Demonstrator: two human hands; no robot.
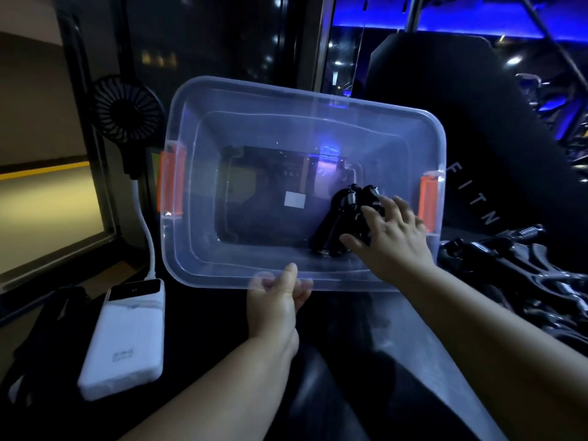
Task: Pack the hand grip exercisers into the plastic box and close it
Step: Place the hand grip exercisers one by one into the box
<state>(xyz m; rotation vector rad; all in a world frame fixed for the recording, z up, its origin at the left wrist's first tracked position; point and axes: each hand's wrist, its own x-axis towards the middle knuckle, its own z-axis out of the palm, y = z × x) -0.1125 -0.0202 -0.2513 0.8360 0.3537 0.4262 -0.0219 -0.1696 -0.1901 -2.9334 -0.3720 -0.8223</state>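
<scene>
Head view: I note hand grip exercisers (346,218) at the right end of the plastic box (286,122) floor, the right hand (391,237) resting on them, fingers spread. The left hand (276,300) pinches the box's near rim. Loose exercisers (509,272) lie heaped beside its right end.

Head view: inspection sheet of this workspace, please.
Surface: dark surface, detail too dim.
Job's things: clear plastic box with orange latches, no lid seen; black hand grip exercisers inside, right end; black exerciser pile outside, right.
Clutter: white power bank; black handheld fan.
Hands: left hand pinches box's near rim; right hand rests on exercisers inside, fingers spread.
Cables: white cable from power bank towards fan.
Surroundings: black pad lettered FITN; blue lights.
</scene>
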